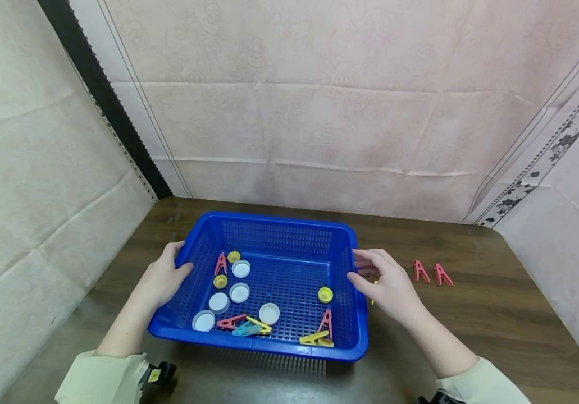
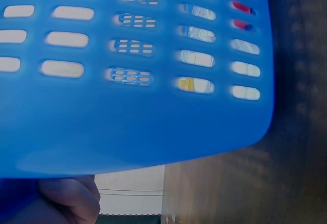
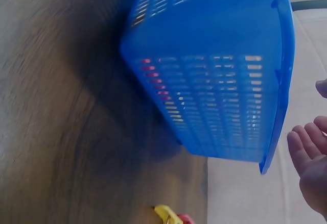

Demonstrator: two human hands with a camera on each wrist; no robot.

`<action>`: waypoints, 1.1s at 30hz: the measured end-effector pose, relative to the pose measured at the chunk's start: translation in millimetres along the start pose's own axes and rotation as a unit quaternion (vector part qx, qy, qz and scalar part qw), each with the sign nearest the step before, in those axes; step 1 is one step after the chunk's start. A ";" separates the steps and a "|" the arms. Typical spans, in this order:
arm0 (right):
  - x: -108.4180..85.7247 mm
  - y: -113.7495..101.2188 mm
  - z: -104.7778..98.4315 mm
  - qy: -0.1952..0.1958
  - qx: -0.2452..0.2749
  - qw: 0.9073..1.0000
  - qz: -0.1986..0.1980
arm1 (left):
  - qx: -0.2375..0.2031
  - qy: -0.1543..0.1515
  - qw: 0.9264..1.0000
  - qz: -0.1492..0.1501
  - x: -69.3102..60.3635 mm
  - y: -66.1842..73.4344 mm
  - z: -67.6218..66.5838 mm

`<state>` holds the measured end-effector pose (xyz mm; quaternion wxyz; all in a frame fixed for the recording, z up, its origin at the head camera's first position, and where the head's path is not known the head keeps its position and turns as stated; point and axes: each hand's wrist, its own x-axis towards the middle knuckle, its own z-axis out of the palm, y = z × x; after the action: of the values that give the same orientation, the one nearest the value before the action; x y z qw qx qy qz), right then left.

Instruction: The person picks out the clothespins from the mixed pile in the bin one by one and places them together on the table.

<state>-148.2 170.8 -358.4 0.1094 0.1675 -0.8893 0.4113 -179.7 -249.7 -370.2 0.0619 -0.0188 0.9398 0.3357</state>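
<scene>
"What are the fingers doing?"

"From my far-off seat, I see the left hand (image 1: pixel 164 278) grip the basket (image 1: pixel 289 350), with its thumb over the left rim. The right hand (image 1: pixel 390 283) is loose. Its fingers are not wrapped round anything."

"How do you think the basket will feel?"

"Light, I guess. It is thin plastic full of holes and has only small things in it. The walls may bend a bit, but I don't think it will break. It might be slick, so I'd hold the rim in the middle of both short sides and keep it flat, or the white caps (image 1: pixel 241 269) could slide."

"Where is it from the fingers?"

"Right between the hands. The left rim is in the left hand's grip. The right rim is just beside the right fingertips, and the right wrist view shows a small gap there. I can't tell if the bottom sits flat on the table (image 1: pixel 461 320)."

"And farther out?"

"A yellow peg (image 1: pixel 374 289) peeks out by the right hand. Past it, two pink pegs (image 1: pixel 420 271) lie on the table, outside the basket."
</scene>
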 end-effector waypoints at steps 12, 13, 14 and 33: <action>5.6 -18.9 10.4 -0.045 0.016 0.999 -0.015 | 0.001 0.002 1.000 -0.003 0.0 -0.9 0.9; 6.1 -19.9 11.6 -0.047 0.016 0.999 -0.021 | 0.001 0.002 1.000 -0.004 0.1 -1.0 0.9; 6.6 -20.9 12.7 -0.049 0.018 0.998 -0.028 | 0.001 0.002 1.000 -0.005 0.0 -0.9 0.9; 11.7 -37.7 31.9 -0.154 0.000 0.981 -0.115 | 0.001 0.002 1.000 -0.002 0.8 -0.2 0.8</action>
<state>-146.1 121.0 -348.7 0.0176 0.3303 -0.8700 0.3656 -180.4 -249.4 -371.0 0.0601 -0.0211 0.9403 0.3342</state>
